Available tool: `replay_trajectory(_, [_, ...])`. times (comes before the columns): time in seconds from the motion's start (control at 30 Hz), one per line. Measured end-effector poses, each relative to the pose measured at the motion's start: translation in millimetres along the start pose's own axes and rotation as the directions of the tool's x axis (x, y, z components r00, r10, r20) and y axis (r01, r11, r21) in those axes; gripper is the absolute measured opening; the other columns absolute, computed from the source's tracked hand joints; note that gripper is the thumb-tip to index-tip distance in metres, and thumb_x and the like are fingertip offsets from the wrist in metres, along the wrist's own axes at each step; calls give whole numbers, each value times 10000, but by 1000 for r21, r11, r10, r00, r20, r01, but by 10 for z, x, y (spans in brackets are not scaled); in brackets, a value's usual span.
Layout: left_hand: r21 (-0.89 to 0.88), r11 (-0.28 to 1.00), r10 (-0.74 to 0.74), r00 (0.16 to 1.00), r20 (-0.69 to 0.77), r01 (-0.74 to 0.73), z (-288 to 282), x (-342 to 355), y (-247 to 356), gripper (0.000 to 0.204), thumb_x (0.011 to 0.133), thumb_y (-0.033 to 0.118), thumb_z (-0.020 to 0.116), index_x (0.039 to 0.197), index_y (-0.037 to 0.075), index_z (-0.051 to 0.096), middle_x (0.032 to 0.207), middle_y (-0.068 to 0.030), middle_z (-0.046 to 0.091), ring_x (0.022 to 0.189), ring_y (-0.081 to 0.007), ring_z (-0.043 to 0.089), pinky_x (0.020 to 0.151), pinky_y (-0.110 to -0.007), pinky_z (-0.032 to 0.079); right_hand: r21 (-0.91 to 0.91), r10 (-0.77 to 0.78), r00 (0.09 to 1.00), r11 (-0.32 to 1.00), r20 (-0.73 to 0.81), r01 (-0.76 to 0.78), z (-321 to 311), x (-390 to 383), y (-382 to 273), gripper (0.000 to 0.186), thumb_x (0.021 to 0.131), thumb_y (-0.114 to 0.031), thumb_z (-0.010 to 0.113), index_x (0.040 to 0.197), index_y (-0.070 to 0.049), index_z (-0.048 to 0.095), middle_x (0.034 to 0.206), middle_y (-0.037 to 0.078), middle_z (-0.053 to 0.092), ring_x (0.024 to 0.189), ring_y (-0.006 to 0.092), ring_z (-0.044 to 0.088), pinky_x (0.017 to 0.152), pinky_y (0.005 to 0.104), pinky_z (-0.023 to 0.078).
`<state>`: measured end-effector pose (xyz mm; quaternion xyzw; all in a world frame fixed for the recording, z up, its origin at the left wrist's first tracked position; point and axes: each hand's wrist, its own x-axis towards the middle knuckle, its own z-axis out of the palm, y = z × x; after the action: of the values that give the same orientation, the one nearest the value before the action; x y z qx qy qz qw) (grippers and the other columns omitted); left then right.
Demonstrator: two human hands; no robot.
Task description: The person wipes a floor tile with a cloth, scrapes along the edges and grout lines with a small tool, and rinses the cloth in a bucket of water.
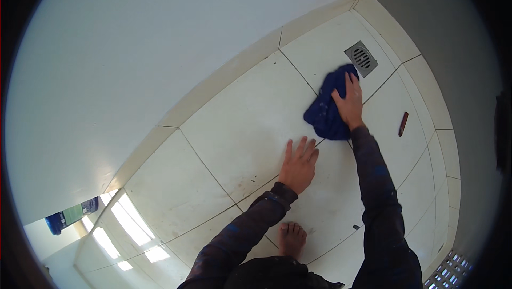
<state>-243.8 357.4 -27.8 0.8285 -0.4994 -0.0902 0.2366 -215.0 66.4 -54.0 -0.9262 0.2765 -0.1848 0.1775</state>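
Note:
A crumpled dark blue cloth [328, 108] lies on the pale floor tiles, right of the middle, its upper end close to a square metal floor drain [361, 58]. My right hand [350, 99] holds this cloth down against the floor along its right side, with the thumb and fingers reaching over it. Nearer to me, my left hand [300, 165] rests palm down on the bare tile, its fingers stretched apart and nothing in it. A gap of tile separates the left hand from the cloth.
A dark red pen-like object [404, 124] lies right of my right hand. A small dark scrap [356, 227] is by my right forearm. My bare foot [292, 240] stands below my left hand. White wall [160, 49] bounds the left, grey wall [453, 38] the right. A blue-and-green container [72, 216] sits far left.

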Motion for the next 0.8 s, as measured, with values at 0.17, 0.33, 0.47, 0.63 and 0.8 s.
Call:
replay_trajectory(0.17, [-281,916,-388,811,-439,286,-560,-210,-433,438,824,-2,668,1257,57,642,1354,-176,614,1342,-401,520,1126,-530,391,115,-435,889,899,141,422,822,445,-1262,822,839,-455,739,1435,81,555,1512,309,520,1438,453,462,1229,512,352])
replay_trajectory(0.33, [-242,635,-645,333,-688,733,-1202,-1631,-1213,401,917,8,604,1318,11,617,1408,-194,597,1373,-375,502,1175,-500,358,411,-589,777,779,222,474,1047,-962,-3193,828,786,-423,706,1403,111,570,1473,292,554,1437,445,452,1262,538,288])
replay_trajectory(0.47, [-562,458,-837,121,-534,689,-865,-2705,-1241,421,1028,161,594,1413,-7,569,1505,-192,546,1415,-345,477,1208,-459,336,629,-751,593,616,288,475,1186,-2292,-3918,768,815,-414,721,1412,55,607,1523,246,546,1473,398,439,1276,513,274])
replay_trajectory(0.63, [-846,311,-935,-20,-354,434,-401,-3326,-827,469,1030,243,621,1416,-9,531,1402,-184,575,1325,-328,526,1161,-449,377,834,-771,557,502,310,231,784,-3126,-3504,586,940,-320,688,1436,-18,609,1553,235,519,1459,402,462,1256,519,313])
replay_trajectory(0.8, [-375,596,-784,414,-462,710,-393,-2751,-206,464,757,122,780,1139,35,532,1100,-159,559,1091,-364,565,1018,-453,430,842,-627,644,537,438,-50,9,-2757,-2172,464,927,-202,760,1360,-60,671,1421,172,647,1289,351,628,1095,446,500])
